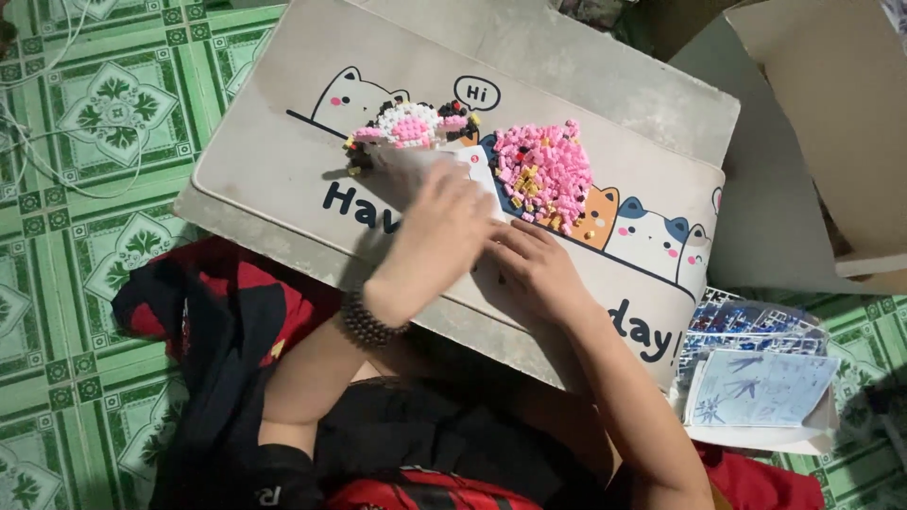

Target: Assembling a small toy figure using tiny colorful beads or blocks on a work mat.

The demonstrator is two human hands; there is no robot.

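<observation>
A pile of small pink building bricks (545, 170), with a few yellow ones mixed in, lies on a pale desk mat (283, 161) printed with cartoon cats. Beside it stands a partly built pink, white and black brick model (408, 127). My left hand (436, 231), blurred and with a dark bead bracelet at the wrist, reaches toward the model and a white sheet (480, 168); I cannot tell if it holds anything. My right hand (537, 269) rests palm down on the mat just below the pile, fingers apart.
The mat covers a low board on my lap above a green patterned tile floor (85, 236). Cardboard box flaps (822, 142) stand at the right. A printed instruction sheet and blue plastic parts (756, 378) lie at lower right. White cables (38, 142) run along the floor at left.
</observation>
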